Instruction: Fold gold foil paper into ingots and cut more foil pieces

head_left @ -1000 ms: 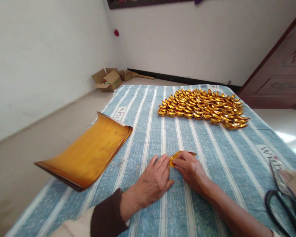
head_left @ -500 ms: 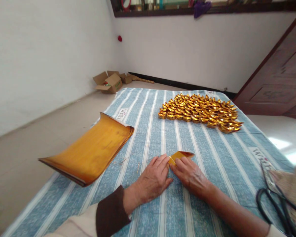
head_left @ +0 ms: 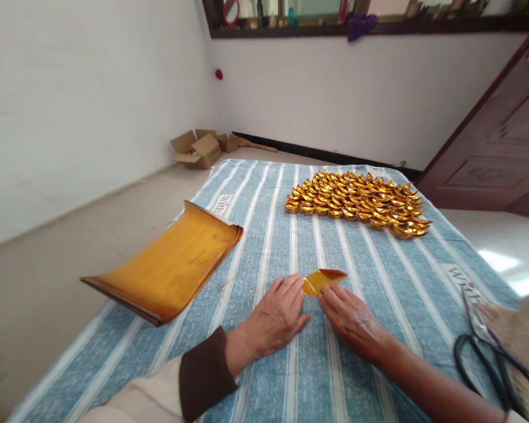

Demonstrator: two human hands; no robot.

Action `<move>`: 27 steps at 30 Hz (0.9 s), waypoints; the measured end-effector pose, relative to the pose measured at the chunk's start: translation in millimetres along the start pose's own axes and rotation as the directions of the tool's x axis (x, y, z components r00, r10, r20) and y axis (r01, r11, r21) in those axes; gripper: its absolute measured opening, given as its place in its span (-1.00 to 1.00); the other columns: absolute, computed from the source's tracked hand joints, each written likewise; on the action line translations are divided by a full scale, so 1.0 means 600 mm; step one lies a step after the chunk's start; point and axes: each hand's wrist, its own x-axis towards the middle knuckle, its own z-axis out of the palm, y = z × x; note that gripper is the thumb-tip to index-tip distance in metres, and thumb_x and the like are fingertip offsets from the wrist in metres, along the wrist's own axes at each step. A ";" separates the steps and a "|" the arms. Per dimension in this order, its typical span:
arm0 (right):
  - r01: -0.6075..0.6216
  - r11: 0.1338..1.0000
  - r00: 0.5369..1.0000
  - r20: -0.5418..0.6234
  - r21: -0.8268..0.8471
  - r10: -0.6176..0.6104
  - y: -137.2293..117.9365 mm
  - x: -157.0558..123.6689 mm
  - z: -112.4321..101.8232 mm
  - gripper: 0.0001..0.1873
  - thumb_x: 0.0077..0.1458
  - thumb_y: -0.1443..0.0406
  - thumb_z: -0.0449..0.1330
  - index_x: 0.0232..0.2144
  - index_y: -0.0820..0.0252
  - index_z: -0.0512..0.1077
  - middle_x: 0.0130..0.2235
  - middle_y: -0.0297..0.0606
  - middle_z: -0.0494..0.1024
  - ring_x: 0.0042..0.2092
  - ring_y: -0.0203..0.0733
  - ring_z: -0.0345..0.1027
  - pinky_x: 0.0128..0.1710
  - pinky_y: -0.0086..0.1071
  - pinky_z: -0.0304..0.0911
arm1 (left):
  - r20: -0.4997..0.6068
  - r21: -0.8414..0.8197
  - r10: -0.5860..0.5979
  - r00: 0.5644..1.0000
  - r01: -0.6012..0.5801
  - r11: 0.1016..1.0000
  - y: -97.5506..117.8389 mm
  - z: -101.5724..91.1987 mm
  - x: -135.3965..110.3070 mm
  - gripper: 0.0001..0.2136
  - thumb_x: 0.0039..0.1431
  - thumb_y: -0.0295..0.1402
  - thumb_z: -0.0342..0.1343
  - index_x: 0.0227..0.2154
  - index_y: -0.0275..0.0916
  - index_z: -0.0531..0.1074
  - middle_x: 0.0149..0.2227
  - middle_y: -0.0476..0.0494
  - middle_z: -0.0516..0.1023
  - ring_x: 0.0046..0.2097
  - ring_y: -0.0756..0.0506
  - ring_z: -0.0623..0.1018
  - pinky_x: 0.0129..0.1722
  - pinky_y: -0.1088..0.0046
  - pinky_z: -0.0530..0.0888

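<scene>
A: What lies furthest left?
B: A stack of thin golden sheets [head_left: 167,261], curled up at the edges, with a smooth, faintly smudged face. It rests on the striped tablecloth [head_left: 264,385], whose blue ground looks speckled, like woven fabric, between white bands.

A: And next?
B: The left hand [head_left: 273,317], below a dark brown cuff [head_left: 206,373]. It lies flat, palm down, fingers side by side and thumb set apart, the fingertips at the left end of the folded gold piece [head_left: 318,282].

A: How does that piece look?
B: Small and flat, yellow-gold, with a bright slanting crease near its left end and a darker, coppery point at its right. It lies on the cloth between the two hands.

A: The other hand?
B: The right hand [head_left: 352,323] has its fingers bunched at the near edge; I cannot tell whether it pinches the paper or only presses it.

A: Further right?
B: Shiny foil boats [head_left: 357,202] with pointed tips, packed in rows beyond the hands; then black-handled scissors [head_left: 480,333] beside a coarse tan cloth [head_left: 524,329].
</scene>
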 end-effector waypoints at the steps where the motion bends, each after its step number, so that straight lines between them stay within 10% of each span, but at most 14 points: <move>1: 0.000 1.000 1.000 -0.003 -0.006 0.000 0.000 -0.002 0.000 -0.71 0.23 0.50 -0.11 -0.29 0.31 0.41 -0.27 -0.10 0.40 -0.25 -0.09 0.26 -0.32 -0.23 0.28 | -0.005 -0.001 0.001 1.000 -0.001 1.000 0.000 0.000 0.000 -0.63 0.25 -0.23 0.01 -0.04 -0.45 0.34 0.06 -0.46 0.43 0.18 -0.31 0.35 0.11 0.03 0.32; 27: -0.015 0.999 1.000 -0.005 -0.034 0.015 -0.001 -0.002 0.002 -0.77 0.22 0.48 -0.04 -0.27 0.32 0.43 -0.29 -0.14 0.42 -0.24 -0.11 0.26 -0.27 -0.26 0.30 | 0.133 -0.211 0.187 0.973 -0.157 0.965 -0.064 -0.044 0.008 -0.69 0.20 -0.34 0.07 -0.01 -0.30 0.39 0.12 -0.31 0.41 0.20 -0.21 0.34 0.14 0.16 0.33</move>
